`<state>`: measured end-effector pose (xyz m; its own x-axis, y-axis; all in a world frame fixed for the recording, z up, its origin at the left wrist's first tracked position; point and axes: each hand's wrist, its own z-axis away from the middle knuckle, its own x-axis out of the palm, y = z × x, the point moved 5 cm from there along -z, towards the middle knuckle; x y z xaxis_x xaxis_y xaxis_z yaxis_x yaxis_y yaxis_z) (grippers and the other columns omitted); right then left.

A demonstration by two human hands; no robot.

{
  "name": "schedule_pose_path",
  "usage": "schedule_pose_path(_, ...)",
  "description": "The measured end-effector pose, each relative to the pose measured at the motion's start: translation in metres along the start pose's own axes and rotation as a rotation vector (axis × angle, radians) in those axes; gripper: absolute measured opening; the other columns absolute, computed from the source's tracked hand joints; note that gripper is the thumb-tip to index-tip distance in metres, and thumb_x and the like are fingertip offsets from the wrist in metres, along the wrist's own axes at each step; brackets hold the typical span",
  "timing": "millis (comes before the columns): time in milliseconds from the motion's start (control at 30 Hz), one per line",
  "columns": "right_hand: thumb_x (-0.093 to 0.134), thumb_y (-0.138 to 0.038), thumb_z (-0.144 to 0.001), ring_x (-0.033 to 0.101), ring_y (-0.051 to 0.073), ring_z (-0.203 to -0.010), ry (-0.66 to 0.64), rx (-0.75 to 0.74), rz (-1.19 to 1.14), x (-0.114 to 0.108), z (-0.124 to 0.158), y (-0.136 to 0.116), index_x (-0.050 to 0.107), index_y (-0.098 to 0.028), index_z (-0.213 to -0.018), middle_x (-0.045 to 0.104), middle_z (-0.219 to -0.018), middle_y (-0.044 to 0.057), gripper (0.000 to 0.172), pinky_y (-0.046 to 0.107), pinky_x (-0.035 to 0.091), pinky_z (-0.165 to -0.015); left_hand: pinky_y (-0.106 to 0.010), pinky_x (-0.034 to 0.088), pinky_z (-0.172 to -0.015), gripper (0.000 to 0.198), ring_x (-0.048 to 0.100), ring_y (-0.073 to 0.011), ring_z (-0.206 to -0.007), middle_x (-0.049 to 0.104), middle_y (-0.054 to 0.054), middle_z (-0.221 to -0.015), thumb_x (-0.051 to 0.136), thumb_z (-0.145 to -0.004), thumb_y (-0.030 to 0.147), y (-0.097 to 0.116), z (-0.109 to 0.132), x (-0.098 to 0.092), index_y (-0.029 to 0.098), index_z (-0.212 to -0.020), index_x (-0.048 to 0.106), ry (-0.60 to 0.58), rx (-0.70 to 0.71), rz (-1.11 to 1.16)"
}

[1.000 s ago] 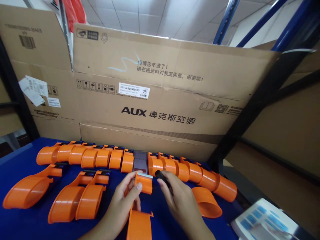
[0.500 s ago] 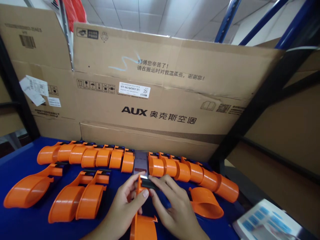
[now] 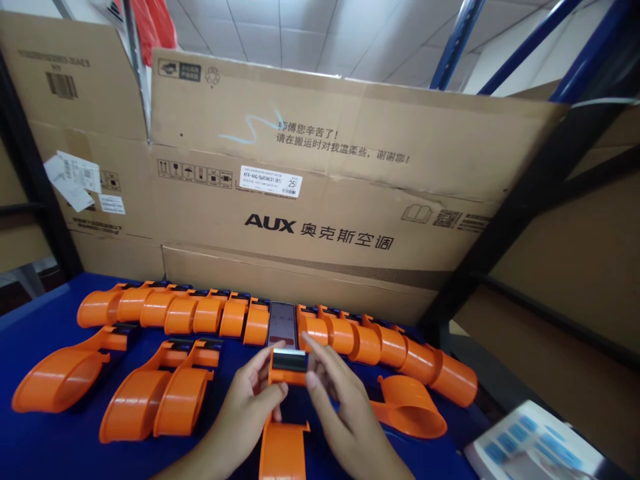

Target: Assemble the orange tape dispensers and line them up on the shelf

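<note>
My left hand grips an orange tape dispenser by its narrow neck, thumb on the near side. Its upper end carries a black strip and a toothed metal edge facing up. To the right of that end is my right hand, fingers apart, thumb and fingertips close by the black strip; whether they touch it is hard to tell. The dispenser's wide ring hangs below, between my wrists. Just beyond the toothed edge a phone leans among other orange dispensers.
Orange dispensers line the back of the blue table, with several more nearer on the left and one at right. Behind stands a cardboard panel. A white and blue box sits at lower right.
My right hand's fingers have come off the black strip and spread. The dispenser's head has turned, so its black strip and toothed edge now face me more fully.
</note>
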<state>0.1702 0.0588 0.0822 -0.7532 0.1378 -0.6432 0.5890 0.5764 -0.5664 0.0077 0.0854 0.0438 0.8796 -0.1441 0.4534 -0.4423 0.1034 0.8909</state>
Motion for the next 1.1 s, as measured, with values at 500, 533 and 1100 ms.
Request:
schedule_pose_path(500, 0.067, -0.017, -0.086, 0.060, 0.030, -0.118, -0.260, 0.059, 0.269, 0.059, 0.009, 0.014, 0.058, -0.034, -0.136, 0.062, -0.129, 0.008, 0.055, 0.042, 0.049, -0.101, -0.019, 0.033, -0.046, 0.058, 0.037, -0.0073, -0.046, 0.055, 0.005, -0.059, 0.069, -0.071, 0.019, -0.016, 0.009, -0.008, 0.017, -0.129, 0.066, 0.009, 0.016, 0.034)
schedule_pose_path(533, 0.067, -0.015, -0.085, 0.060, 0.030, -0.118, -0.258, 0.057, 0.251, 0.059, 0.009, 0.014, 0.057, -0.034, -0.137, 0.062, -0.129, 0.008, 0.057, 0.042, 0.049, -0.102, -0.019, 0.033, -0.045, 0.057, 0.037, -0.0073, -0.046, 0.056, 0.005, -0.060, 0.069, -0.072, 0.019, -0.016, 0.008, -0.008, 0.017, -0.129, 0.065, 0.005, 0.019, 0.034)
schedule_pose_path(1100, 0.070, -0.041, -0.089, 0.070, 0.025, -0.089, 0.188, 0.367, -0.565, 0.024, -0.004, 0.044, 0.067, -0.022, -0.109, 0.075, -0.101, 0.008, 0.027, 0.035, 0.056, -0.077, -0.017, 0.033, -0.044, 0.037, 0.040, -0.0056, -0.049, 0.059, 0.005, -0.072, 0.080, -0.077, 0.031, -0.014, 0.005, -0.006, 0.019, -0.110, 0.067, -0.004, 0.076, -0.087)
